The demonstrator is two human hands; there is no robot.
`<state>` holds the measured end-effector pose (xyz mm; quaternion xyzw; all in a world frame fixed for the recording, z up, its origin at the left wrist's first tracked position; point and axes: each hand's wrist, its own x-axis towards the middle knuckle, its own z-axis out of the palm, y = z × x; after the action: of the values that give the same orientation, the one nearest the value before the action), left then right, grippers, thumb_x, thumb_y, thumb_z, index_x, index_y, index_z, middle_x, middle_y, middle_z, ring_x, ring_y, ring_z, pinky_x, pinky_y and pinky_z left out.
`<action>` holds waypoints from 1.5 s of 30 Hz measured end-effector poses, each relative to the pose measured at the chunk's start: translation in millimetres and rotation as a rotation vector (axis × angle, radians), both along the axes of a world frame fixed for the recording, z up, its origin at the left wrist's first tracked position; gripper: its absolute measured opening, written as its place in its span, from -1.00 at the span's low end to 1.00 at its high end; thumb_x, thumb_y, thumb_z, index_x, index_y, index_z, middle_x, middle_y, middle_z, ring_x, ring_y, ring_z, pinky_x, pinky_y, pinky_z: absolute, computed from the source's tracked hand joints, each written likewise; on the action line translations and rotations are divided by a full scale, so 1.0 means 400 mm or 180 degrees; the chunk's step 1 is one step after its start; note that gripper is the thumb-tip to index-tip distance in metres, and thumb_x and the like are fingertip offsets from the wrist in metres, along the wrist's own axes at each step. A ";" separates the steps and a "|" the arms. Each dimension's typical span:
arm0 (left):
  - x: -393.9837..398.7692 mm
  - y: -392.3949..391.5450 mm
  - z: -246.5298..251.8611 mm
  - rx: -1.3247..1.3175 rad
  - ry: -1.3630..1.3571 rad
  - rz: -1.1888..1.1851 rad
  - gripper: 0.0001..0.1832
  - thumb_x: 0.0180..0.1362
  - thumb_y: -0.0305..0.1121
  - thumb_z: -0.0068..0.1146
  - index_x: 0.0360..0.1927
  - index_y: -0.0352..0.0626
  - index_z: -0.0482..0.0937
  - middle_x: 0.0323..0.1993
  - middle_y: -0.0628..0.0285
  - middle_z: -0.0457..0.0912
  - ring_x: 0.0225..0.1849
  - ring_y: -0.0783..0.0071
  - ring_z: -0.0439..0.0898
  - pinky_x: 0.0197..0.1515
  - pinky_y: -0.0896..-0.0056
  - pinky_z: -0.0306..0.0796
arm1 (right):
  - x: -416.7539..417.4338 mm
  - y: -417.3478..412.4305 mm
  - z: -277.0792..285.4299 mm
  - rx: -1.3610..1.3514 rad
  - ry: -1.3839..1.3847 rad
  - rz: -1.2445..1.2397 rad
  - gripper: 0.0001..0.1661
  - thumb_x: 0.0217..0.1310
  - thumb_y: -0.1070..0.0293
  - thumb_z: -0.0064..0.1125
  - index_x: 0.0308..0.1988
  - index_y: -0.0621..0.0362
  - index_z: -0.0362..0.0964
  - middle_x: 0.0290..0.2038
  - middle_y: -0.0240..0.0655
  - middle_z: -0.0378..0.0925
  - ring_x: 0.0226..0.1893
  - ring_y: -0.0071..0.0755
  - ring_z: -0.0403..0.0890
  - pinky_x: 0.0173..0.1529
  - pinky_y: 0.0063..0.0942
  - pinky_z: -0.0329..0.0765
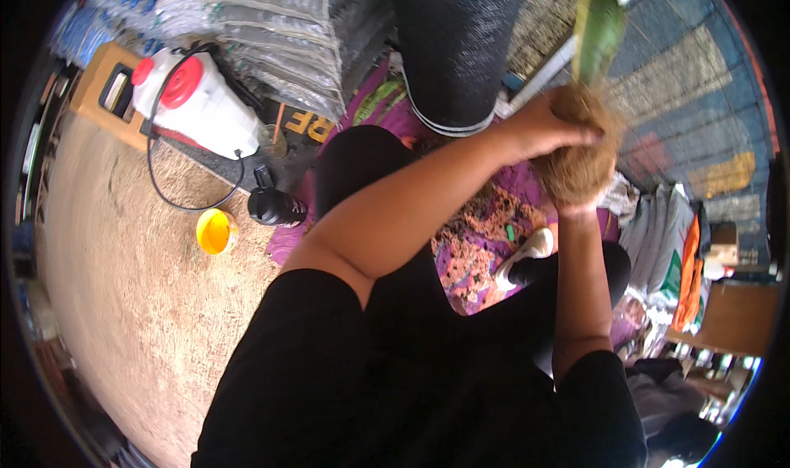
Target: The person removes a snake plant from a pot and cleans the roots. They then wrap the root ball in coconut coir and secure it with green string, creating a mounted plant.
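Note:
A broad green leaf [595,33] rises from a ball of brown coconut fibre [580,153] at the upper right. My left hand [546,129] grips the upper part of the fibre ball, its thumb across the front. Under the ball, my right hand [580,204] holds it from below, its fingers mostly hidden behind the fibre. Below the hands lies a purple patterned cloth [460,264] strewn with dark crumbs and loose brown bits. A small green piece [510,232] lies on it. To the left of the ball stands a tall black textured object [457,55] with a white edge.
A white sprayer tank [207,107] with red caps and a black hose lies beside a tan plastic stool [105,61]. Near them are a yellow cup [215,231] and a black bottle [274,207]. Stacked plastic bags [271,30] stand behind. Another person [669,406] is partly visible at lower right.

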<state>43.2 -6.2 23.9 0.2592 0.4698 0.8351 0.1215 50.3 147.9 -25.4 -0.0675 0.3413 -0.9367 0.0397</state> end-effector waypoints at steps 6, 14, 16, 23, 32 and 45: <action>0.000 -0.064 0.000 0.0336 -0.0844 0.0505 -0.60 -0.03 -0.25 0.27 -0.12 -0.22 0.54 -0.18 0.16 0.61 -0.10 0.37 0.55 0.01 0.32 0.40 | -0.052 -0.044 0.050 0.1159 -0.0350 -0.0031 -0.37 0.29 -0.03 -0.26 0.20 0.14 0.15 0.12 -0.23 0.33 0.11 -0.25 0.38 0.17 -0.22 0.35; -0.057 -0.164 -0.020 0.0472 -0.1754 0.0855 -0.60 0.13 -0.24 0.09 0.02 -0.15 0.46 -0.06 0.21 0.55 -0.02 0.27 0.52 -0.01 0.08 0.43 | -0.191 0.118 -0.198 0.2433 -0.0157 0.1267 -0.19 0.06 0.10 0.14 0.23 0.16 0.06 0.08 -0.15 0.39 0.04 -0.18 0.44 0.07 -0.25 0.38; -0.061 -0.170 -0.029 0.0631 -0.1602 0.0983 -0.61 0.16 -0.20 0.06 0.03 -0.14 0.45 -0.01 0.19 0.52 0.03 0.26 0.48 0.06 0.09 0.38 | -0.232 0.173 -0.429 0.2643 -0.1226 0.0251 -0.42 0.15 0.22 0.06 0.14 0.22 0.20 -0.02 -0.18 0.48 -0.11 -0.21 0.55 -0.08 -0.34 0.48; -0.103 -0.103 -0.059 0.0243 -0.1749 0.1735 -0.58 0.09 -0.21 0.13 0.00 -0.16 0.45 -0.05 0.21 0.53 0.02 0.32 0.49 0.09 0.18 0.35 | -0.004 0.521 -1.056 0.7542 -0.0982 0.1793 -0.67 0.05 0.14 0.06 -0.29 0.15 0.53 -0.43 -0.20 0.59 -0.34 -0.20 0.63 -0.25 -0.26 0.54; -0.160 -0.043 -0.118 -0.0031 -0.2146 0.1792 -0.59 0.17 -0.23 0.05 0.02 -0.27 0.43 0.01 0.19 0.48 0.07 0.34 0.45 0.15 0.19 0.32 | 0.079 0.479 -0.950 0.6511 -0.2640 0.0919 -0.49 -0.04 0.10 0.16 -0.19 0.32 0.47 -0.28 0.03 0.56 -0.17 0.05 0.57 -0.07 -0.24 0.50; -0.159 -0.045 -0.158 -0.0269 -0.2319 0.1679 -0.44 0.15 -0.14 0.02 0.17 -0.16 0.26 0.09 0.12 0.40 0.14 0.14 0.37 0.13 -0.06 0.29 | 0.054 0.419 -1.051 0.6112 -0.2899 0.0078 -0.61 0.02 0.15 0.08 -0.30 0.28 0.52 -0.32 0.07 0.56 -0.21 0.11 0.57 -0.10 -0.11 0.49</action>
<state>-20.4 -24.2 -39.2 -0.1856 0.4800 0.8544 0.0724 71.9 315.6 -445.8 0.3458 0.8899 -0.2112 0.2098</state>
